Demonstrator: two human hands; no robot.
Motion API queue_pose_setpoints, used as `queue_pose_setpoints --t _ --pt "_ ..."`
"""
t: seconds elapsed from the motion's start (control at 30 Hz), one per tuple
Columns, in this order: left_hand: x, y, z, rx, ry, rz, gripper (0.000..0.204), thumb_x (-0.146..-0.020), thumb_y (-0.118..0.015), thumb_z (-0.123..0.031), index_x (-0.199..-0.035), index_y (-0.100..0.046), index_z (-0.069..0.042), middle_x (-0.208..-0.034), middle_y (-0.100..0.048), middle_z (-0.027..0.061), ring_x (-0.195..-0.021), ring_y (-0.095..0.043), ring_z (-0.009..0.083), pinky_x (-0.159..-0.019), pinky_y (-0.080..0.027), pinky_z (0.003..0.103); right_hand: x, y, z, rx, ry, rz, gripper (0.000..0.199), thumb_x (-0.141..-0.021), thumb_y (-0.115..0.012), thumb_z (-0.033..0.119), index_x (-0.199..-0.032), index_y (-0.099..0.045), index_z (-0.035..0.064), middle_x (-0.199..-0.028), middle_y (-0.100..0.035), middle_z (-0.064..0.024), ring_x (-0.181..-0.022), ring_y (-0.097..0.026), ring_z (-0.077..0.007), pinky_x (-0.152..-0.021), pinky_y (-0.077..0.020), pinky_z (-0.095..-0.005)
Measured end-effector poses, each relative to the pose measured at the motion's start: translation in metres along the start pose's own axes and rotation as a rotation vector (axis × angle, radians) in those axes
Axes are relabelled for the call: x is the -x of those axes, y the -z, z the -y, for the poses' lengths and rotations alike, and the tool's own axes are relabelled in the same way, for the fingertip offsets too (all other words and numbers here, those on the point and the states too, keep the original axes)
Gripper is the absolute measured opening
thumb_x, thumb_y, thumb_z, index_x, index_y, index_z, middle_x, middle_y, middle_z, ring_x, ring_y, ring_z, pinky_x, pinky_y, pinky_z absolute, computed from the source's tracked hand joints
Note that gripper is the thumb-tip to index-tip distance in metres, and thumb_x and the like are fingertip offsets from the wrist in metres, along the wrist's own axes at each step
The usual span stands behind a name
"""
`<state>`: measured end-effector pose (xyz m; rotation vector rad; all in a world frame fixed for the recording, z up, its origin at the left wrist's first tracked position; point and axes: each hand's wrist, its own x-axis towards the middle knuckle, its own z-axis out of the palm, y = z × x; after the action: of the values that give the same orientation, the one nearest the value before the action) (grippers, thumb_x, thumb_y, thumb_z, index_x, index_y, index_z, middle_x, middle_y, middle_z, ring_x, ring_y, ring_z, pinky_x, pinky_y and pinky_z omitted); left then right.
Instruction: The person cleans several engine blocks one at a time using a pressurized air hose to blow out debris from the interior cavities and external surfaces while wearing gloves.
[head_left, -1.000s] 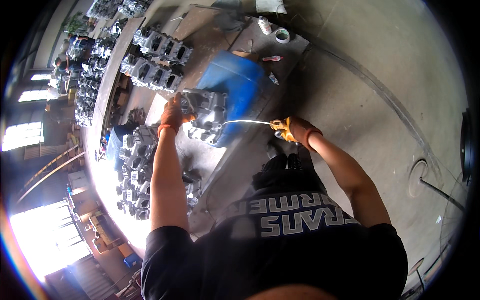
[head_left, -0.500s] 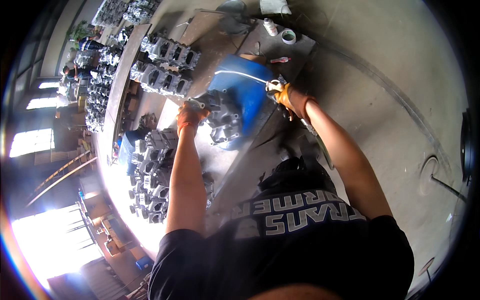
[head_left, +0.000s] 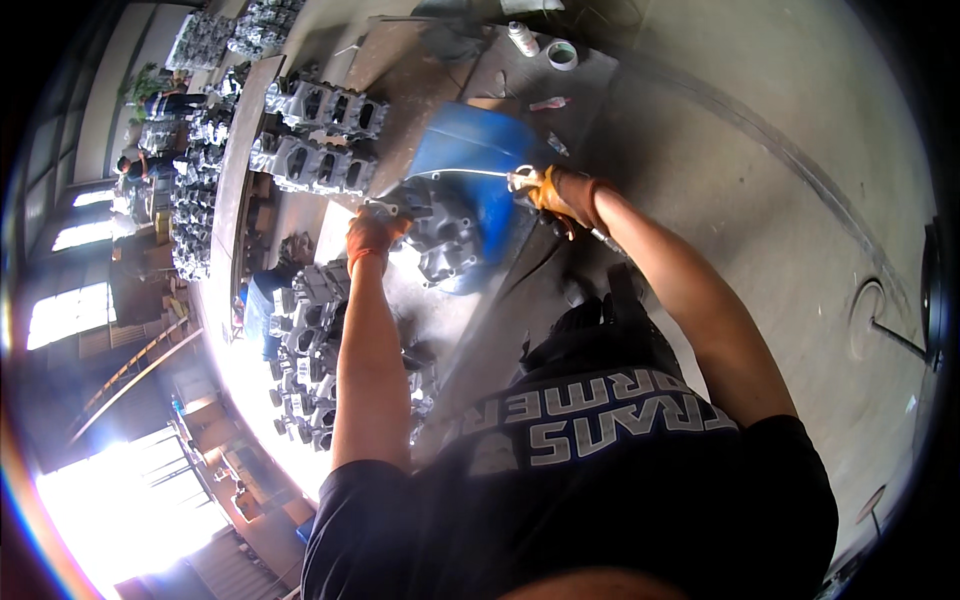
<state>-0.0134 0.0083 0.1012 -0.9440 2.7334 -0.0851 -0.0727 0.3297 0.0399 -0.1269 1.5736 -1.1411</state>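
Note:
My left hand (head_left: 370, 234), in an orange glove, is closed on the left end of a grey metal casting (head_left: 446, 243) with several holes and bosses. The casting sits over the near side of a blue sheet or pad (head_left: 468, 135). In an orange-yellow glove, my right hand (head_left: 568, 194) grips an air blow gun (head_left: 521, 179) to the right of the casting. Its long thin nozzle reaches left, and the tip is by the casting's far left end, close to my left hand. Whether the tip touches the metal I cannot tell.
More castings (head_left: 320, 165) stand at the left, with further rows (head_left: 310, 350) nearer me. A spray can (head_left: 522, 39), a tape roll (head_left: 562, 55) and a small tube (head_left: 549, 103) lie on the table's far end. Two people work in the left background.
My right hand has brought the blow gun left and nearer to me, so its nozzle now reaches the casting's far left end. My left hand keeps its hold. The whole view has shifted slightly.

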Motion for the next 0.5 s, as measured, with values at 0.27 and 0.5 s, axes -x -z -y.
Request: queue_pose_setpoints --t 0.27,0.5 --pt "-0.004 -0.002 -0.001 -0.031 0.023 0.021 0.088 -0.059 -0.075 -0.055 -0.126 -0.046 -0.006 -0.123 -0.053 0.0222 -0.113 -0.055 0.0375 -0.092 -0.048 0.042 0.038 -0.004 -0.007 0.147 0.109 -0.031 0.039 -0.093 -0.050 0.038 -0.128 -0.045 0.0233 -0.119 -0.048 -0.0054 -0.083 -0.059 -0.0312 -0.069 -0.0506 -0.0476" --pt "-0.021 -0.010 0.002 -0.040 0.038 0.093 0.093 -0.057 -0.075 -0.055 -0.129 -0.044 -0.006 -0.127 -0.051 0.0216 -0.115 -0.054 0.0362 -0.094 -0.047 0.041 0.013 0.002 -0.030 0.009 0.198 -0.100 0.024 -0.090 -0.055 0.034 -0.104 -0.060 0.0156 -0.074 -0.054 -0.0080 -0.053 -0.047 -0.0206 -0.043 -0.0420 -0.0373"
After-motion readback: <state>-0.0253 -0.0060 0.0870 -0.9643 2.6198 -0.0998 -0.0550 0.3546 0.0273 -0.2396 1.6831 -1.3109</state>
